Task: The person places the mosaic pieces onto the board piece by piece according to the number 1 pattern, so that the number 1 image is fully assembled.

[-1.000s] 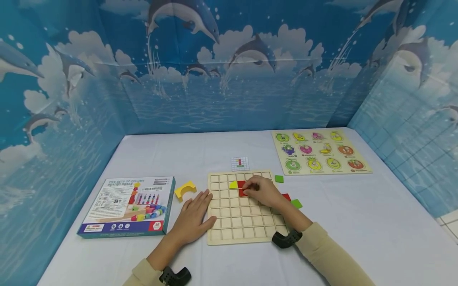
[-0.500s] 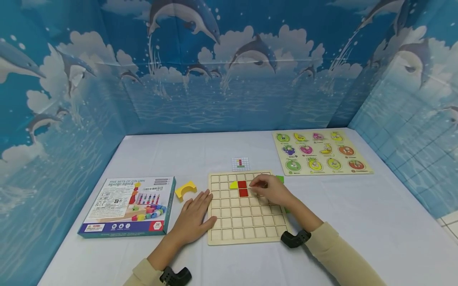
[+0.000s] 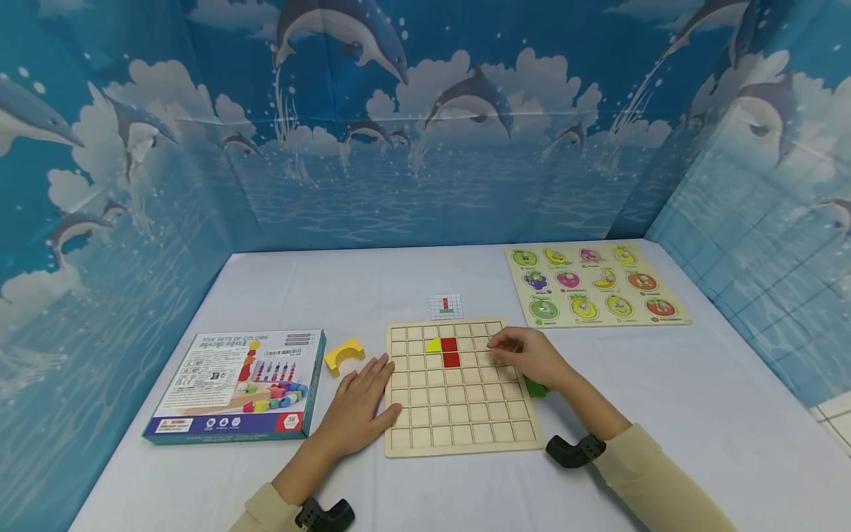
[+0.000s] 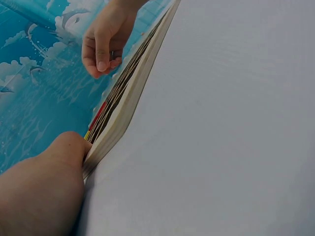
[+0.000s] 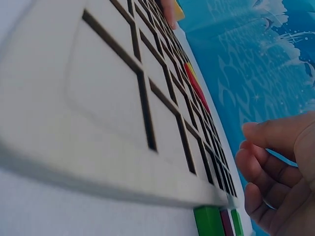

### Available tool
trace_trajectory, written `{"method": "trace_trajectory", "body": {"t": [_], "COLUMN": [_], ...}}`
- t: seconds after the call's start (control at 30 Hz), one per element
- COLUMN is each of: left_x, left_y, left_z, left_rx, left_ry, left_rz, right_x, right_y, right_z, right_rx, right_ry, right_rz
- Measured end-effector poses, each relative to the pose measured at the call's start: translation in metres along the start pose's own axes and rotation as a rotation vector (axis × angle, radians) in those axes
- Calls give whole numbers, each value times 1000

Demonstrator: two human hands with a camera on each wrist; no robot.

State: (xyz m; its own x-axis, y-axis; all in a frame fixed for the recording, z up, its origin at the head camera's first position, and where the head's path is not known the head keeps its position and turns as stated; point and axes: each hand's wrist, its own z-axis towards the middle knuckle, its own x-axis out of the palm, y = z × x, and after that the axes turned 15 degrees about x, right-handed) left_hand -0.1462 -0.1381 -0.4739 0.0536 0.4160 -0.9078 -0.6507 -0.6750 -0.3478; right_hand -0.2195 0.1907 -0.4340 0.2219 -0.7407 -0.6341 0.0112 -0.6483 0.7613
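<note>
My left hand [image 3: 359, 403] lies flat with spread fingers, thumb and fingertips at the left edge of a wooden grid board [image 3: 463, 434]. In its upper half sit two red squares [image 3: 451, 360], one below the other, and a yellow piece [image 3: 433, 346] beside the upper one. Above the board's right side hovers my right hand [image 3: 532, 355], fingers loosely bent. In the right wrist view, nothing shows between its thumb and fingers. Green blocks [image 5: 207, 221] and a dark red one stand beyond the board's edge there; in the head view that hand and forearm partly cover them.
A small pattern card [image 3: 445, 305] lies behind the board. To the left are a yellow arch block [image 3: 344, 357] and a flat printed box [image 3: 246, 384]. A fruit picture board [image 3: 598, 284] is at the back right, before a dolphin-print curtain [image 3: 425, 185].
My right hand has moved off the red squares toward the board's right edge, uncovering both. The left hand has stayed at the board's left edge.
</note>
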Motion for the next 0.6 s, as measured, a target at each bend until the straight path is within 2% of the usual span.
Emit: {"method": "trace_trajectory", "body": {"t": [0.3,0.6], "left_x": [1,2], "left_y": [1,1], "left_z": [-1,0], "left_rx": [-1,12], "left_ry": [4,-1], "left_rz": [-2,-2], "right_x": [-13,-25], "right_y": [-15,-29], "right_z": [-8,-15], "right_rx": [1,64], "right_ry": [-42,-65], "right_rz": [-7,-19]}}
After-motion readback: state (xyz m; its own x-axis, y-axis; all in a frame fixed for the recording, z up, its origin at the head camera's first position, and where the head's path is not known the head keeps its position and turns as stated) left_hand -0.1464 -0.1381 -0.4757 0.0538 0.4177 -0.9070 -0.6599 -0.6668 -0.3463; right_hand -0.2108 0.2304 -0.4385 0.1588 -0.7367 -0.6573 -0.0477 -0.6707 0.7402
